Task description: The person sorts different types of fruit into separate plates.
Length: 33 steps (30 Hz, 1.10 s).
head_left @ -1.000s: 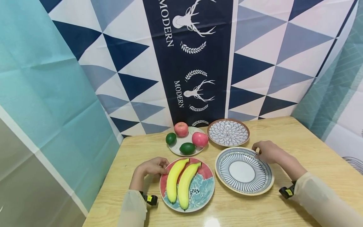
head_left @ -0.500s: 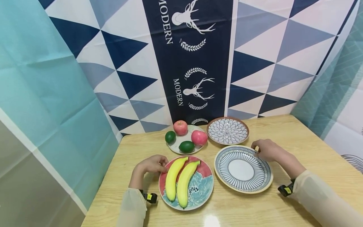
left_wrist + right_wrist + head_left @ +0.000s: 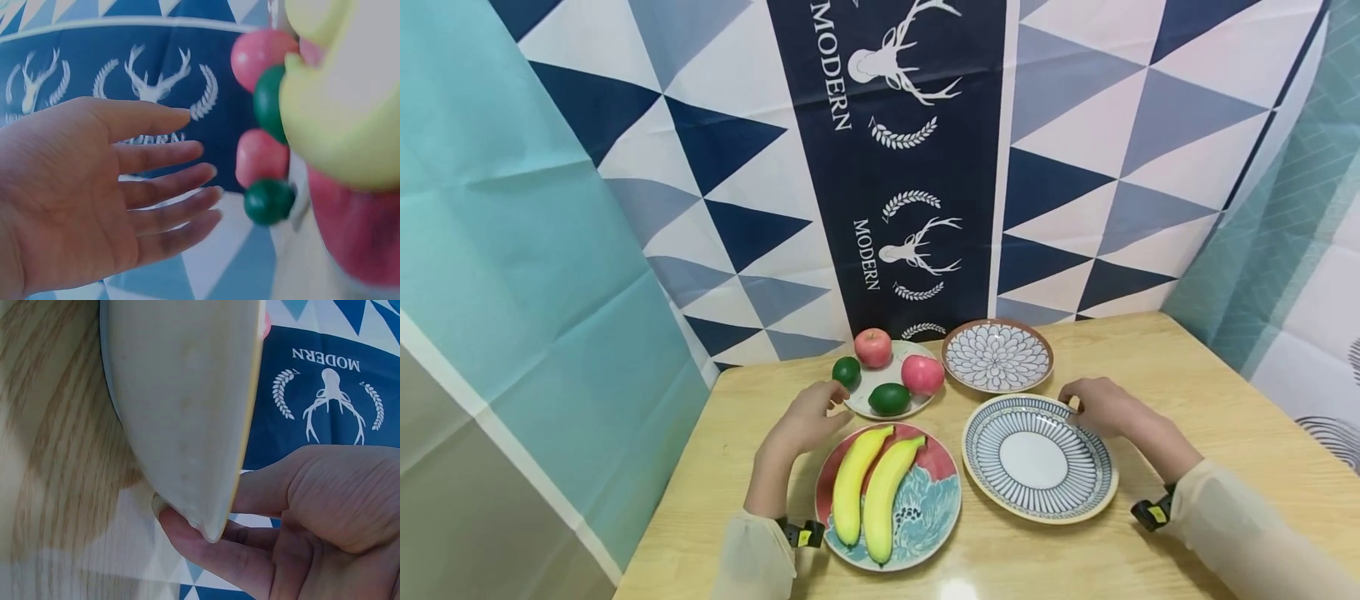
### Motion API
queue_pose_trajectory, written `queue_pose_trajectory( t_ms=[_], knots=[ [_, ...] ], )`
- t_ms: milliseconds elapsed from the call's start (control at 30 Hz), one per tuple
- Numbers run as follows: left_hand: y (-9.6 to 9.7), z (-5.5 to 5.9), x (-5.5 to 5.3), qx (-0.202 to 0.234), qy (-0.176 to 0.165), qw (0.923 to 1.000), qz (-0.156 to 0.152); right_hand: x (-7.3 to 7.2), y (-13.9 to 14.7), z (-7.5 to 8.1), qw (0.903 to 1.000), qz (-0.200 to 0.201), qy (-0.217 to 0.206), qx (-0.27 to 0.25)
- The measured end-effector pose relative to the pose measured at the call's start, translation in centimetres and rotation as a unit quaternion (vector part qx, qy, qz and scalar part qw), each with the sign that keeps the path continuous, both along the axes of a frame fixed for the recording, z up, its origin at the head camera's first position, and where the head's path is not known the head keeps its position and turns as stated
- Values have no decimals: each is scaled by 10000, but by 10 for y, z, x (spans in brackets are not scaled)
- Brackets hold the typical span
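My left hand (image 3: pixel 808 418) is raised beyond the left rim of a red-and-blue plate (image 3: pixel 931 500). In the left wrist view its fingers (image 3: pixel 169 178) are straight and spread, holding nothing. Two yellow bananas (image 3: pixel 852 485) lie side by side on that plate. To the right, my right hand (image 3: pixel 1102 407) pinches the far right rim of a blue-and-white striped plate (image 3: pixel 1033 460). The right wrist view shows the thumb above this rim and fingers (image 3: pixel 212 553) beneath it. Near my left fingertips is a small pale plate (image 3: pixel 880 379) bearing pink and green fruit.
On the pale plate are a red apple (image 3: pixel 873 347), a pink fruit (image 3: pixel 922 375) and two dark green fruits (image 3: pixel 889 399). A brown-rimmed flower-pattern plate (image 3: pixel 997 358) stands behind the striped one. A patterned curtain (image 3: pixel 895 167) hangs at the table's back edge.
My left hand has let go of the red-and-blue plate's rim, lifting and moving forward towards the fruit plate. The right hand stays on the striped plate. The head view shifts slightly.
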State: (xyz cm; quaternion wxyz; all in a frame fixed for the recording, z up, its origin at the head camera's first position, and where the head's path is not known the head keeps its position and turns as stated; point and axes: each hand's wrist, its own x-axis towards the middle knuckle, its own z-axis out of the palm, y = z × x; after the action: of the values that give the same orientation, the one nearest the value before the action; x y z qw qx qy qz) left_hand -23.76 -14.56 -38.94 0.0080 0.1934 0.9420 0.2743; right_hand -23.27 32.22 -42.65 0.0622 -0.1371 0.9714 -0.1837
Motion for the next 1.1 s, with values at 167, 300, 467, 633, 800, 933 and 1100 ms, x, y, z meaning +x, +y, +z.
queue_pose_trajectory(
  t_ms=[167,300,467,633,800,933,1100],
  knots=[
    [22,13,-6,-104,207,9996,-166,0,-2,1,10000,-7,-53,22],
    [38,28,-28,-148,190,9982,-553,-4,-2,3,10000,10,25,55],
    [64,32,-60,-271,-54,9959,-857,-4,-1,1,10000,-30,13,57],
    [89,21,-84,-1017,-264,9917,-742,0,-2,-2,9999,-111,-51,11],
    [109,18,-96,-1743,-305,9826,-563,0,-1,0,9999,-146,13,57],
    [123,15,-101,-1911,-534,9789,-498,2,-1,1,9998,-159,-34,85],
    [135,9,-105,-2047,-690,9757,-370,2,-4,0,9997,-200,-46,112]
  ],
)
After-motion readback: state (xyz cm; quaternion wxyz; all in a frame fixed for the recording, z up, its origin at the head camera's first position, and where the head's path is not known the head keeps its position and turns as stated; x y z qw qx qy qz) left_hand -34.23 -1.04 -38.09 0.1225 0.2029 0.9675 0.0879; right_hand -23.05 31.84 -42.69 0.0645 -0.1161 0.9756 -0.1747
